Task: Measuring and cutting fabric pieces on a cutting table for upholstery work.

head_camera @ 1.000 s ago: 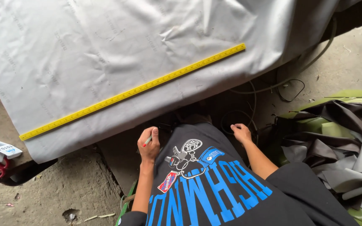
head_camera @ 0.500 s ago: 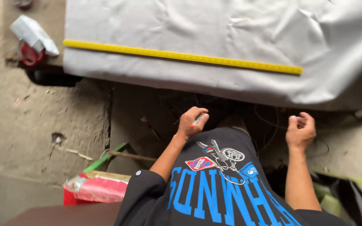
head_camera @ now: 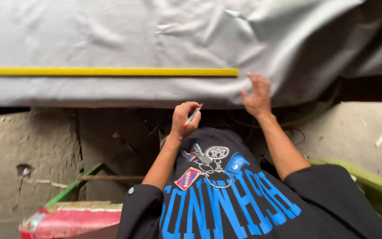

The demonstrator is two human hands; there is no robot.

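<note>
Now left hand (head_camera: 184,118) grips pen (head_camera: 192,116); open right hand (head_camera: 257,96) presses grey sheet (head_camera: 155,40).

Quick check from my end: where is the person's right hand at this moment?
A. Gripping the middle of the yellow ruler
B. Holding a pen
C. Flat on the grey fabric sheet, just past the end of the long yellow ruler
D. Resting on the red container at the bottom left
C: the open right hand lies on the grey fabric sheet by the end of the long yellow ruler; the left hand holds the red-tipped pen.

Grey sheet (head_camera: 155,31), yellow ruler (head_camera: 111,71), red-tipped pen (head_camera: 192,116), black shirt (head_camera: 235,199) with blue lettering.
</note>
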